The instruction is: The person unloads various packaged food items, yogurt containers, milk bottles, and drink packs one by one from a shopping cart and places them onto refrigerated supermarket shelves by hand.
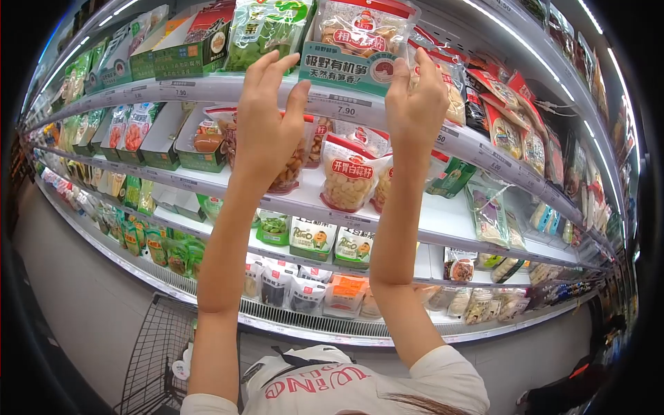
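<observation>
Head view, hands [268, 131] [417, 104] flanking carton [344, 71], contact unclear

A teal, Chinese-lettered carton [346, 70] sits at the shelf edge [373, 113], a red-labelled pouch [361, 29] upright behind its front.

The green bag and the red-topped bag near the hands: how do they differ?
The green bag is mostly green and white; the red-topped bag has a red top edge and red label. The left hand partly covers the green bag's bottom, while a teal panel hides the red-topped bag's lower part. Both bear printed lettering.
</observation>
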The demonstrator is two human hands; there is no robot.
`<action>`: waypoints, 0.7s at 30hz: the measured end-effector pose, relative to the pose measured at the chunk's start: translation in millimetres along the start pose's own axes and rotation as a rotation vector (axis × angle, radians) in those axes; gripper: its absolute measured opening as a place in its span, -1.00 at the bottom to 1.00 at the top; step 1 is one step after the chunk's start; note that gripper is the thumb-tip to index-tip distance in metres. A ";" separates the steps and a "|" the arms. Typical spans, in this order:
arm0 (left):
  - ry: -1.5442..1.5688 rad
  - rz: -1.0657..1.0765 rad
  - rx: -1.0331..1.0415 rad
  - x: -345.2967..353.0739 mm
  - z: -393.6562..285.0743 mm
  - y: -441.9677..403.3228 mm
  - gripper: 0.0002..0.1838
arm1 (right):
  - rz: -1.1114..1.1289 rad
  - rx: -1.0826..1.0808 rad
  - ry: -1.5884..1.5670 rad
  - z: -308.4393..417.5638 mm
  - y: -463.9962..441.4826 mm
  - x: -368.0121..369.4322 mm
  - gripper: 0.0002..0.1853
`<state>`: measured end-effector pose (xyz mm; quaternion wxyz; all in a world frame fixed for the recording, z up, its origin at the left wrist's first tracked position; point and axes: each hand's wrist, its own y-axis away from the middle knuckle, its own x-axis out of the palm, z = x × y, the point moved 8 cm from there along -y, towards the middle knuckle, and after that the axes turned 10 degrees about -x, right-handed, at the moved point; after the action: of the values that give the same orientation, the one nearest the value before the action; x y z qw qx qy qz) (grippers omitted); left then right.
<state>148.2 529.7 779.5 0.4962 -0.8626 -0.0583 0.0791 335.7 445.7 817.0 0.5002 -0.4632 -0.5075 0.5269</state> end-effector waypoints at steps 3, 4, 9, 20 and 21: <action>-0.023 0.071 -0.109 -51.1 12.2 108.8 -0.74 | -0.007 0.019 -0.352 68.5 85.0 -25.1 -0.79; -0.054 0.122 -0.201 -61.0 30.4 148.7 -0.75 | 0.077 0.047 -0.560 90.6 126.0 -17.9 -0.73; -0.553 0.542 -0.924 -139.4 131.7 404.5 -0.85 | 1.103 0.360 -1.136 221.6 400.5 45.0 -0.82; -0.635 -0.374 -1.813 -421.6 185.1 708.4 -0.71 | 1.978 -0.057 -1.476 441.8 694.6 -4.1 -0.81; -0.472 -0.498 -1.912 -431.6 205.9 743.6 -0.68 | 2.073 -0.068 -1.416 455.3 728.0 -1.0 -0.80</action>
<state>-298.7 254.3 68.1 -0.4234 -0.8239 -0.3716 0.0621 -159.1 423.5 115.7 -0.5427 -0.2723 -0.0754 0.7910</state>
